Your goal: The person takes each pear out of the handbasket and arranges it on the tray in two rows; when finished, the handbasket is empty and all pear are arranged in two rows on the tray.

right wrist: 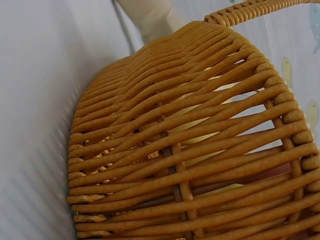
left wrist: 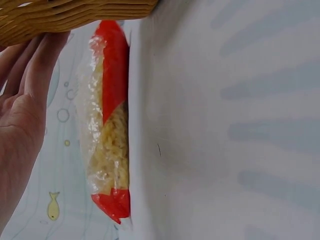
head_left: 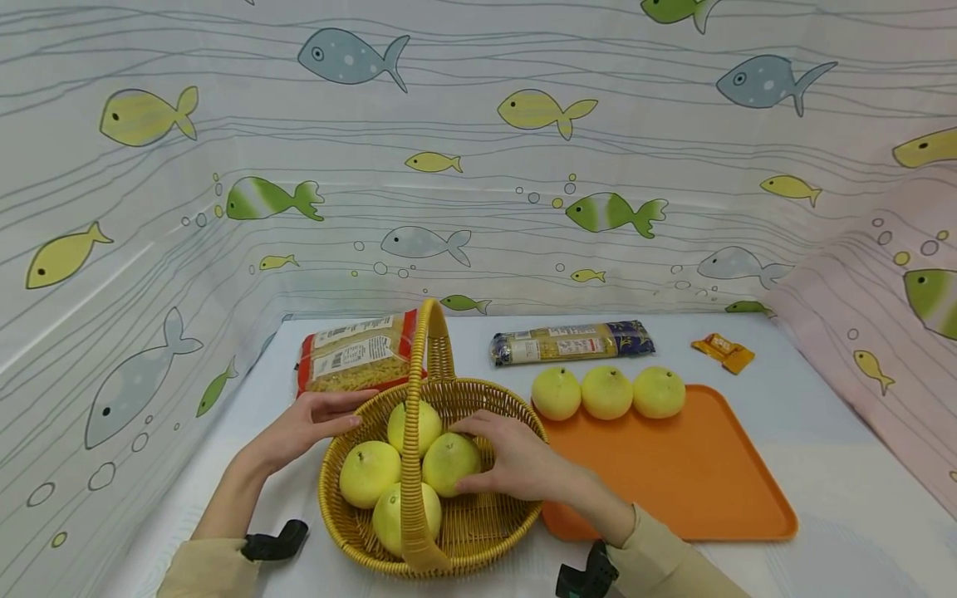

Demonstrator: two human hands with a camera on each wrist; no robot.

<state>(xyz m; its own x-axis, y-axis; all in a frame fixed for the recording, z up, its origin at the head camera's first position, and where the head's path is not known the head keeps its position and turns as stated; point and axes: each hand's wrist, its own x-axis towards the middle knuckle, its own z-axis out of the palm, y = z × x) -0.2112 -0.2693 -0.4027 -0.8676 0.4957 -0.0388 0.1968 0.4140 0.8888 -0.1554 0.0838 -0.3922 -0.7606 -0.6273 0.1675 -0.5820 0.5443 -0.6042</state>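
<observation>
A wicker basket (head_left: 351, 544) with a tall handle holds several round yellow-green fruits (head_left: 370, 473); their exact kind is unclear. My right hand (head_left: 519, 461) reaches over the basket's right rim and grips one fruit (head_left: 451, 467) between thumb and fingers. The left hand (head_left: 306, 430) rests with extended fingers against the basket's far left rim. In the left wrist view, those fingers (left wrist: 37, 65) lie against the woven side (left wrist: 80, 15). Basket weave (right wrist: 190, 140) fills most of the right wrist view and hides the right hand there.
Three similar fruits (head_left: 607, 392) line the far left edge of an orange tray (head_left: 673, 473), right of the basket. Behind stand a red-edged pasta bag (head_left: 359, 353), a long noodle packet (head_left: 571, 343) and a small orange packet (head_left: 723, 352). Fish-printed curtains (head_left: 478, 199) surround the table.
</observation>
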